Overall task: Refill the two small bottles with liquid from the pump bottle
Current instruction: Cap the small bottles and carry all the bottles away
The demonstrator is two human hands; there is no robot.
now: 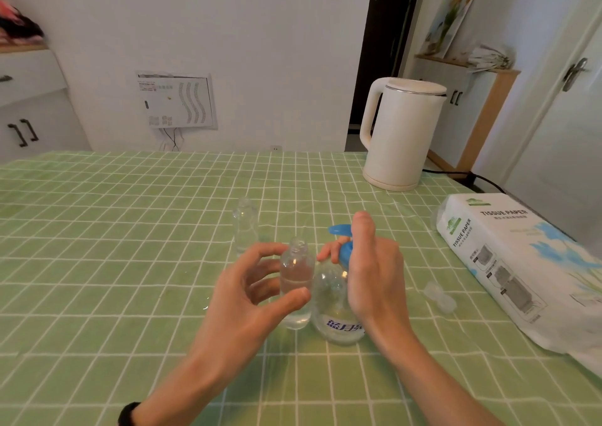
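Pump bottle [332,295], gripped at its blue top by the right hand [374,272]. Left hand [241,298] holds a small bottle [294,275] alongside.

White walls [260,34], white cabinets [35,112], dark doorway [381,50].

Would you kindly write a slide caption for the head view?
Left hand holds a small uncapped bottle beside the pump bottle, gripped by the right hand; second small bottle behind.

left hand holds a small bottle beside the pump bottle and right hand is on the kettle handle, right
Not quite: the head view shows the right hand on the blue head of the pump bottle, not on the kettle. The left hand does hold the small bottle beside it.
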